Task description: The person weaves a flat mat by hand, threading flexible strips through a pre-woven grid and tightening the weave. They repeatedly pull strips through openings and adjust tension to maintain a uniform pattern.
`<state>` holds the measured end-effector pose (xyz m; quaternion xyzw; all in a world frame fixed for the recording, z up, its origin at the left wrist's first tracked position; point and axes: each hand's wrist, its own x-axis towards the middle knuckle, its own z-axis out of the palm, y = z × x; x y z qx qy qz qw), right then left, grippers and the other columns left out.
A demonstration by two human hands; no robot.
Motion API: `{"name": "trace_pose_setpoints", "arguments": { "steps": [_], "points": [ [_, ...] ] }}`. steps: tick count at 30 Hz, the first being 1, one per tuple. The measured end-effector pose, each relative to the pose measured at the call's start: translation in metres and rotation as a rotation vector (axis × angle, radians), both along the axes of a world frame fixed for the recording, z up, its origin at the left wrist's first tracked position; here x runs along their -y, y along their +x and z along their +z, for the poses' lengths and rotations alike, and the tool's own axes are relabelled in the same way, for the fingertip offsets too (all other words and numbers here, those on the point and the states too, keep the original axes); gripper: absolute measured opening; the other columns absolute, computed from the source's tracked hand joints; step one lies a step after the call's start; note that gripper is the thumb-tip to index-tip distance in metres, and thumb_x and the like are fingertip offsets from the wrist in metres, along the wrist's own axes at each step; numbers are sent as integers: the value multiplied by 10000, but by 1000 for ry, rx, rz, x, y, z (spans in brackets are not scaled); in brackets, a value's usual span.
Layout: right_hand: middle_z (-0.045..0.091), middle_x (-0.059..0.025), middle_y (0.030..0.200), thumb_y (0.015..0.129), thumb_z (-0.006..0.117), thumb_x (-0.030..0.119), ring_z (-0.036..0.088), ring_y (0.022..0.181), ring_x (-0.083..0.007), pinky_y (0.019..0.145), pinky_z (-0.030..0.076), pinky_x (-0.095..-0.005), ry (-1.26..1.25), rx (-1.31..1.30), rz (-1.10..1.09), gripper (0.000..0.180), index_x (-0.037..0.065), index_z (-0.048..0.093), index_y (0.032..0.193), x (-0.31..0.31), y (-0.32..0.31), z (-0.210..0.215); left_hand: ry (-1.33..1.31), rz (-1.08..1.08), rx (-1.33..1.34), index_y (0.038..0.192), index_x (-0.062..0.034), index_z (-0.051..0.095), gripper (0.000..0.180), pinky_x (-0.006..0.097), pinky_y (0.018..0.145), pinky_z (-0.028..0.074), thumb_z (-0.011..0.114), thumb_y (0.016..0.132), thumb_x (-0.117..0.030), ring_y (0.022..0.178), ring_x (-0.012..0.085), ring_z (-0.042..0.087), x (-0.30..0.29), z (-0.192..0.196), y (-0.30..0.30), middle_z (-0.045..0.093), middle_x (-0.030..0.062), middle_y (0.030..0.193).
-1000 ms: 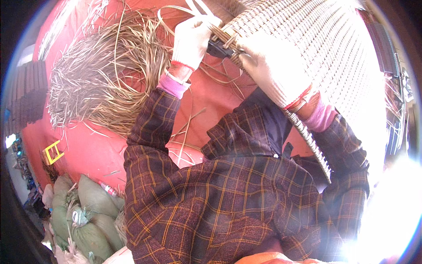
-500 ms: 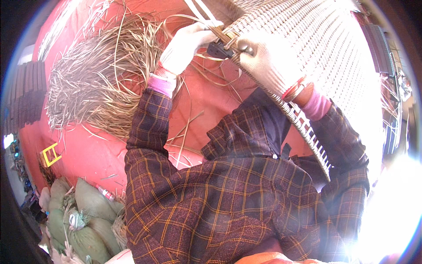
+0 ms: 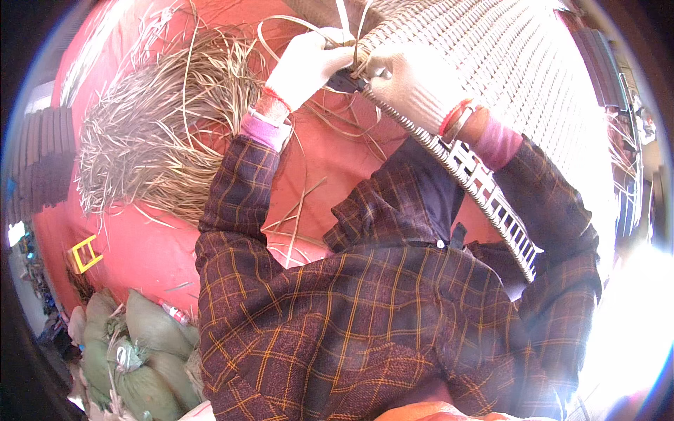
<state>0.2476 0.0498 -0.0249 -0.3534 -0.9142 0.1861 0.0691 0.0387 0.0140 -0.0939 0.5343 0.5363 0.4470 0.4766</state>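
A large woven wicker panel (image 3: 484, 52), pale and brightly lit, leans across the upper right, its bound edge running down toward my lap. At its near corner both gloved hands meet. My left hand (image 3: 307, 68) is closed, pinching a thin flat weaving strip (image 3: 360, 29) beside the corner. Just right of it, my right hand (image 3: 411, 83) is curled shut on the panel's edge; a small shiny spot shows at its fingers, too unclear to name. Under the fingertips sits a dark block-like piece (image 3: 344, 82) at the corner. Loose strip ends stick up above my left hand.
A big heap of loose strips (image 3: 168, 130) lies on the red sheet (image 3: 175, 256) to the left. Near the sheet's left edge is a yellow frame-like piece (image 3: 86, 254). Stuffed green sacks (image 3: 151, 379) rest at lower left. Dark stacked slats (image 3: 43, 158) stand far left.
My left hand has moved slightly right and closer to my right hand, which shifted a little left and up. The strip now rises in a loop between them.
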Motion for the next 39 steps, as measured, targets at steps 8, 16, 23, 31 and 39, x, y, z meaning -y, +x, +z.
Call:
{"name": "trace_pose_setpoints", "arguments": {
  "steps": [8, 16, 23, 31, 39],
  "points": [
    [721, -170, 819, 913, 582, 193, 715, 746, -334, 739, 567, -454, -136, -15, -4, 239, 132, 789, 1015, -9, 25, 15, -39, -74, -53, 1182, 7, 740, 285, 242, 769, 562, 740, 969, -182, 847, 56, 667, -1, 19, -2, 749, 14, 963],
    [739, -171, 943, 924, 703, 205, 730, 839, -335, 774, 568, -431, 109, -80, 17, 225, 94, 765, 1110, 24, 43, -2, 375, -126, -410, 1199, -18, 737, 301, 308, 828, 580, 716, 968, -209, 934, 176, 724, -11, -13, -13, 754, 107, 1075],
    [724, -180, 895, 939, 675, 218, 723, 831, -365, 757, 569, -465, 118, -151, 55, 203, 88, 752, 1073, 23, 37, -1, 321, -158, -382, 1173, -62, 754, 259, 330, 821, 587, 712, 956, -197, 926, 224, 731, -16, -24, -19, 740, 101, 1104],
    [731, -166, 864, 930, 653, 257, 724, 813, -373, 753, 569, -492, 107, 23, 55, 209, 87, 758, 992, 18, 31, 0, 782, -190, -839, 1199, -103, 745, 270, 333, 825, 584, 685, 948, -181, 916, 245, 727, -14, -16, -19, 733, 101, 1118],
    [692, -108, 710, 818, 697, 287, 667, 651, -199, 657, 532, -364, -252, 133, -12, 293, 57, 793, 972, -10, 10, 6, 147, -136, -164, 1178, -11, 739, 347, 274, 787, 557, 749, 955, -277, 888, 114, 687, -6, 0, -7, 749, 58, 986]
  ]
}}
